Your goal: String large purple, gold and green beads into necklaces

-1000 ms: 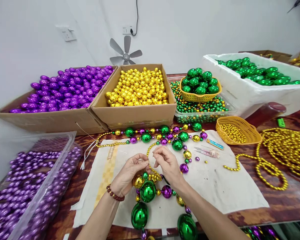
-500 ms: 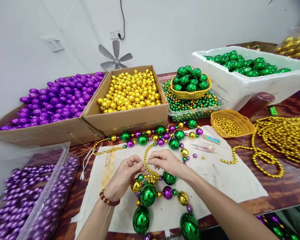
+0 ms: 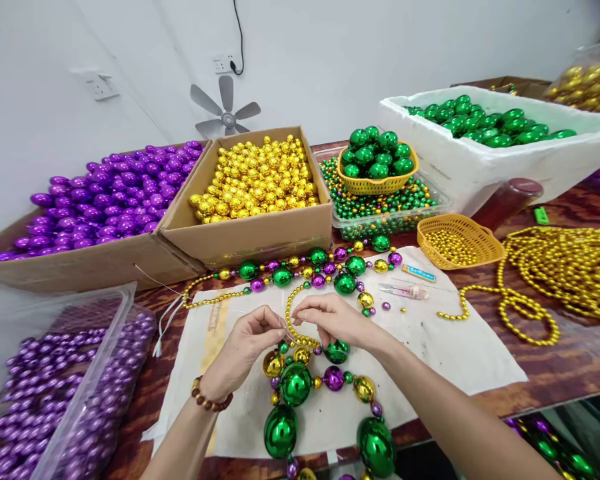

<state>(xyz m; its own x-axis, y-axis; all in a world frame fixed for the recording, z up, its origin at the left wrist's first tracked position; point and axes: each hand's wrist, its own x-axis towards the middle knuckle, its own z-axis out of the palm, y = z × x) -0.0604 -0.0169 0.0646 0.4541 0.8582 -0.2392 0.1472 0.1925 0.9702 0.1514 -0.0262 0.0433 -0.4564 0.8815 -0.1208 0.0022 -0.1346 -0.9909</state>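
My left hand [image 3: 257, 337], a bead bracelet at its wrist, pinches a thin clear thread with thumb and forefinger, just left of a curved string of small gold beads [image 3: 289, 308]. On the other side of that string is my right hand [image 3: 330, 320], its fingers bent and slightly apart; nothing can be made out between them. Below both hands lies a necklace of large green, gold and purple beads [image 3: 296, 385] on a white cloth [image 3: 420, 347]. A second strand of mixed beads [image 3: 282, 277] stretches across the cloth's far edge.
Behind are boxes of purple [image 3: 180, 257] and gold beads [image 3: 245, 233], a yellow basket of green beads [image 3: 380, 185] and a white foam box [image 3: 430, 157]. To the right lie a basket of tiny gold beads [image 3: 487, 250], tweezers [image 3: 397, 291] and gold strands [image 3: 570, 273].
My right hand's fingers have spread slightly and moved from their pinch beside the gold string. My left hand keeps its pinch. The whole view has shifted slightly.
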